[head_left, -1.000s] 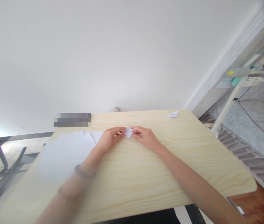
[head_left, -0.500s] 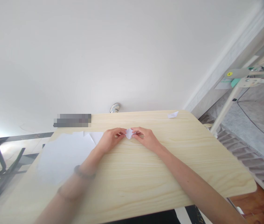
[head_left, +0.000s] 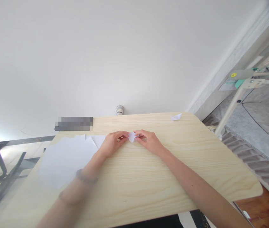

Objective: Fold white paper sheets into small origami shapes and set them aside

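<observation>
A small folded piece of white paper (head_left: 132, 137) is pinched between my two hands, just above the far half of the wooden table (head_left: 134, 183). My left hand (head_left: 114, 141) grips its left side between thumb and fingers. On the opposite side my right hand (head_left: 149, 139) pinches it the same way. The exact folds are too small to make out. At the far right of the tabletop lies a folded paper boat (head_left: 176, 117), touched by neither hand. White paper sheets (head_left: 65, 158) lie spread beneath and beside my left forearm.
A blurred-out dark patch (head_left: 74, 123) covers something at the table's far left edge. Behind the table stands a white wall (head_left: 125, 57), with a shoe (head_left: 119, 110) near its foot. A white metal frame (head_left: 231, 107) rises at the right, before a grey sofa (head_left: 265, 117).
Both hands keep their pinch on the folded paper, which looks slightly wider in the middle. The shoe beyond the table has shifted a little to the right.
</observation>
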